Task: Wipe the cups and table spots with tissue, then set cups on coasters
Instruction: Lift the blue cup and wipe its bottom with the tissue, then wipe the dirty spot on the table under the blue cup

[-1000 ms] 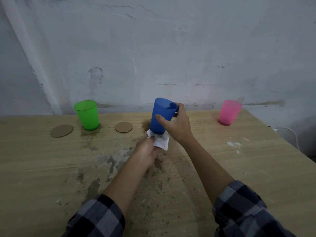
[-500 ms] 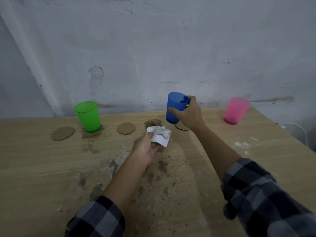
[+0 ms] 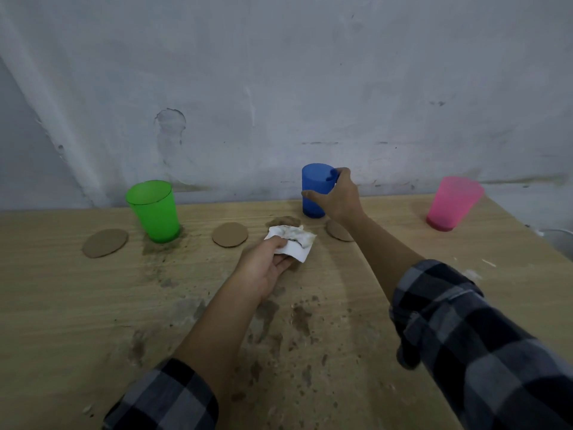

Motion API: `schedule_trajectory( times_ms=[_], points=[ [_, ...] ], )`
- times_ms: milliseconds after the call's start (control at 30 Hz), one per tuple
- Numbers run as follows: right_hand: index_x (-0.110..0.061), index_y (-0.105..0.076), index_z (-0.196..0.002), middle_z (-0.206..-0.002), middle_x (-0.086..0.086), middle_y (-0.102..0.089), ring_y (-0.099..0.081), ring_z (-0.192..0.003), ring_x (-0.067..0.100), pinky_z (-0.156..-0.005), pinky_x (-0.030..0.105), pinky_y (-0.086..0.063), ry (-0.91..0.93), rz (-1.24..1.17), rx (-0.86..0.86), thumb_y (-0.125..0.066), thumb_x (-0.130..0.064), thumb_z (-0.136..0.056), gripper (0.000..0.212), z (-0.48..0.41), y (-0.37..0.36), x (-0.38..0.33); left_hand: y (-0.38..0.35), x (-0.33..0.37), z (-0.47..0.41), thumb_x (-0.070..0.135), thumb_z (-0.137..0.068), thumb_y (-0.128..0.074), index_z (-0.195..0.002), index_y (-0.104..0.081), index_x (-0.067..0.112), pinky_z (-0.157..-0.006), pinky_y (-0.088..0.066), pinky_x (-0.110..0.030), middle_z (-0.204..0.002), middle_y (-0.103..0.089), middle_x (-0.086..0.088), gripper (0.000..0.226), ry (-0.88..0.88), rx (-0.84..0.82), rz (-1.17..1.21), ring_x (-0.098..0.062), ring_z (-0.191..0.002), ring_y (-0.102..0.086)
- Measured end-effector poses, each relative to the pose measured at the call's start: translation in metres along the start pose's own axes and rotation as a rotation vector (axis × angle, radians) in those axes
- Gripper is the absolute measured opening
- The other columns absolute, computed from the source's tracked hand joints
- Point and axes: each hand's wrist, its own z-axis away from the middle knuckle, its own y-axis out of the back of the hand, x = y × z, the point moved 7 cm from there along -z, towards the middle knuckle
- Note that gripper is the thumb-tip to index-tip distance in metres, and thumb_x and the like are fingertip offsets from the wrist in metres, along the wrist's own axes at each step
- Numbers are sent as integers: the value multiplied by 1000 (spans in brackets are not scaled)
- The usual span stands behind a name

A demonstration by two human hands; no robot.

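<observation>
Grips the blue cup (image 3: 313, 193) with the right hand (image 3: 342, 200): thumb across the near wall, fingers curled round the far side up at the rim. Holds it upright by the far edge of the table (image 3: 62, 305), close to the grey wall (image 3: 279, 72); cannot tell whether its base rests on the wood or hangs just above it.

Pinches a crumpled white tissue (image 3: 294, 242), stained brown, in the left hand (image 3: 263, 268), thumb on top and fingers beneath, just nearer than the blue cup and a little to its left. Shows a brown spot (image 3: 283, 220) on the wood between the tissue and the blue cup's base.

Counts three round cardboard coasters, none bearing a cup:
- right coaster (image 3: 338, 231), just beside the blue cup on its near right, partly hidden by the right forearm
- middle coaster (image 3: 230, 234), left of the blue cup, past the tissue
- left coaster (image 3: 105, 243), far left of the blue cup

Places the green cup (image 3: 154, 211) well left of the blue cup, upright on bare wood between the middle and left coasters, with a brown smear at its foot. Places the pink cup (image 3: 452, 203) well right of the blue cup, also on bare wood. Finds dark dirt stains (image 3: 297, 318) scattered nearer than the blue cup, around the left forearm.
</observation>
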Motion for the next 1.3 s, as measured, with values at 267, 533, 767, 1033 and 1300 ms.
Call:
schedule_trajectory(
  times_ms=[267, 533, 767, 1033, 1300],
  points=[
    [-10, -22, -149, -150, 8, -33, -37, -136, 23, -109, 37, -40, -14, -55, 104, -80, -33, -77, 95, 15, 4, 7, 2, 0, -4, -9, -86, -47, -124, -56, -2, -81, -55, -34, -119, -65, -19, 39, -3, 12, 26, -28, -104, -65],
    [-18, -63, -114, -108, -9, -65, -61, -99, 3, -83, 26, -55, 219, -76, -179, -64, -32, -90, 27, 86, -4, -11, 7, -4, 10, -7, -87, -43, -123, -56, 1, -83, -56, -37, -116, -67, -19, 39, -7, 3, -28, -28, -103, -67],
    [-4, -67, -113, -101, 10, -74, -71, -95, 23, -86, 38, -58, -313, -391, -423, -74, -27, -85, 36, 115, -21, 17, 11, -4, 30, -1, -88, -48, -116, -61, 10, -89, -56, -39, -110, -69, -12, 32, -94, 77, -222, -25, -102, -67],
    [-8, -72, -88, -76, 2, -66, -54, -65, 13, -54, 20, -33, 93, 159, 244, -62, -23, -90, 18, 99, 26, -8, 14, 18, 54, 16, -91, -53, -119, -62, 20, -84, -42, -22, -118, -60, 7, 30, -833, 282, -1321, -11, -106, -53],
    [-8, -59, -86, -81, 8, -47, -51, -85, 29, -64, 30, -36, 241, 679, -44, -47, 4, -83, 17, 100, -50, -7, 18, 6, 45, 22, -95, -43, -124, -59, 12, -99, -40, -36, -128, -57, -5, 34, -855, 328, -1510, -20, -117, -49]
  ],
)
